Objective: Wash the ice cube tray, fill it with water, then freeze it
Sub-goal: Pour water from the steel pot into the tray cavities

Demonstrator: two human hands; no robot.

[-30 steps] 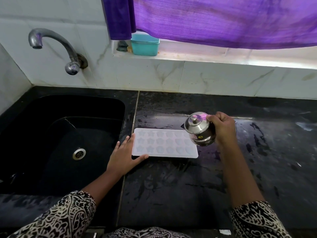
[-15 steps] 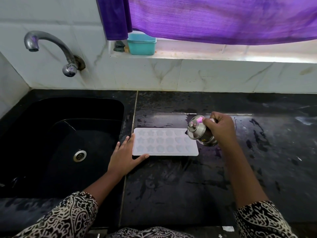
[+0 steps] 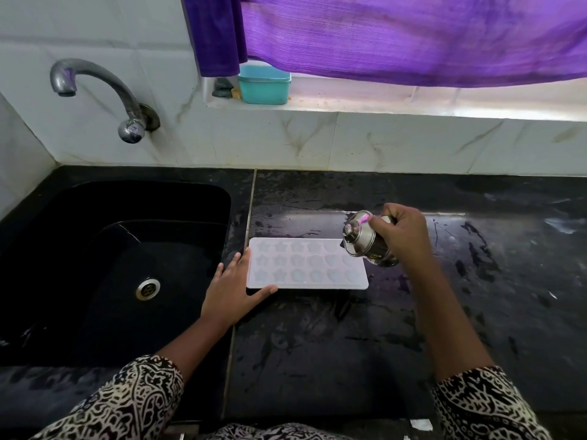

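Observation:
A pale, translucent ice cube tray with star and heart shaped cells lies flat on the wet black counter, just right of the sink. My left hand rests flat against the tray's left end, fingers spread, thumb along its front edge. My right hand grips a small lidded steel pot, tipped steeply toward the tray's far right corner, its knobbed lid facing left. I cannot see any water stream.
A black sink with a steel drain lies to the left, under a wall tap. A teal box sits on the window ledge below a purple curtain. The tiled wall stands behind the counter.
My right hand has tipped the steel pot further over and lowered it toward the tray's right end. My left hand and the tray have stayed put.

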